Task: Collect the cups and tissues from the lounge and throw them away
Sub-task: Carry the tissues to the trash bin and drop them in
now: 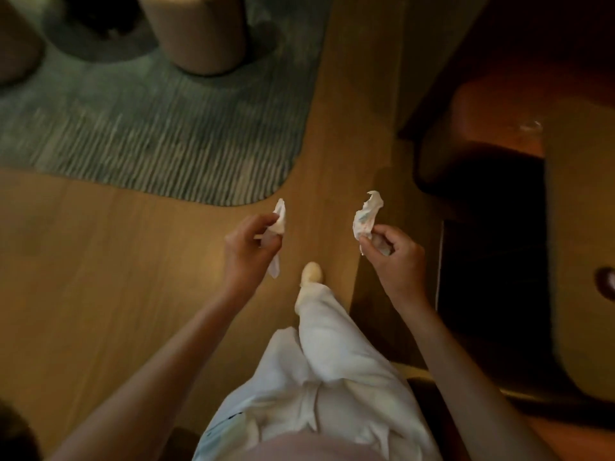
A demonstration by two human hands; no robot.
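My left hand (248, 247) pinches a crumpled white tissue (279, 219) between thumb and fingers; a strip of it hangs below the palm. My right hand (396, 256) grips a second white tissue (366, 216) with faint coloured marks, its torn end sticking upward. Both hands are held out over the wooden floor (100, 277), about waist height, a short way apart. No cup can be made out with certainty in this view.
A green striped rug (166, 138) lies ahead on the left with a round beige stool (199, 31) on it. Dark wooden furniture (499, 134) and a tan table edge (579, 227) stand at the right. My leg in white trousers (332, 344) steps forward between the hands.
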